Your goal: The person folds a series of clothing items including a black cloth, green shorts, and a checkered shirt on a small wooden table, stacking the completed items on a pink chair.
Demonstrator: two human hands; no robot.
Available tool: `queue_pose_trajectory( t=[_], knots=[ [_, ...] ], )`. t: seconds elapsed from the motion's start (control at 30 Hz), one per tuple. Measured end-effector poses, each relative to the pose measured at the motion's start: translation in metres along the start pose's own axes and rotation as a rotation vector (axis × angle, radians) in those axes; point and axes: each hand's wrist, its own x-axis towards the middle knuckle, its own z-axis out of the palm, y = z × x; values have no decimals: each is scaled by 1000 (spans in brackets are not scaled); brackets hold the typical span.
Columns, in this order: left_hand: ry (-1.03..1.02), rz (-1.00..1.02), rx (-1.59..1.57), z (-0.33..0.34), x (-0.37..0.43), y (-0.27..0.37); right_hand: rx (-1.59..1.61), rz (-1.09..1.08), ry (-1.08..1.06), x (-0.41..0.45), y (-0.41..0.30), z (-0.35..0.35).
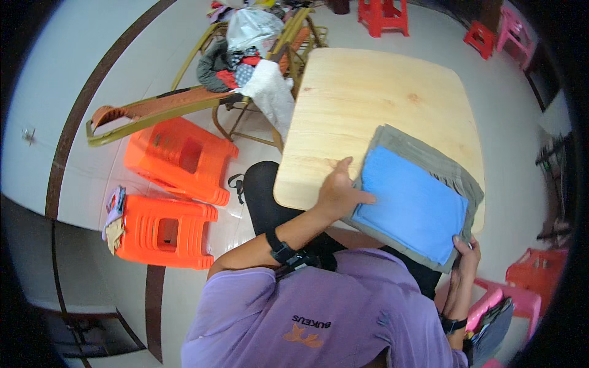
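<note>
A folded blue cloth (412,202) lies on top of a folded grey garment (409,142), which has a gathered, elastic-looking band along its far right side. The stack rests partly on the light wooden table (368,96) and overhangs its near edge towards my lap. At the stack's left edge, my left hand (338,193) grips it with the thumb over the blue cloth and the index finger pointing away. My right hand (467,257) pinches the near right corner, thumb on top. The fingers beneath the fabric are partly hidden.
Left of the table, a folding recliner (184,103) carries piled clothes (221,69) and a white plastic bag (255,30). Orange plastic stools (138,230) lie on the floor at left. A pink plastic chair (524,294) with dark fabric stands at lower right, red stools (383,18) beyond the table.
</note>
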Motion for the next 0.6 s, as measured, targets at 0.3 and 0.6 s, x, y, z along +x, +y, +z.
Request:
queue_pose_trajectory(
  t=[0.3, 0.6],
  knots=[
    [-319, -242, -496, 8, 18, 27, -8, 232, -492, 4, -20, 14],
    [-286, -97, -431, 7, 15, 40, -50, -27, -445, -13, -16, 18]
  ],
)
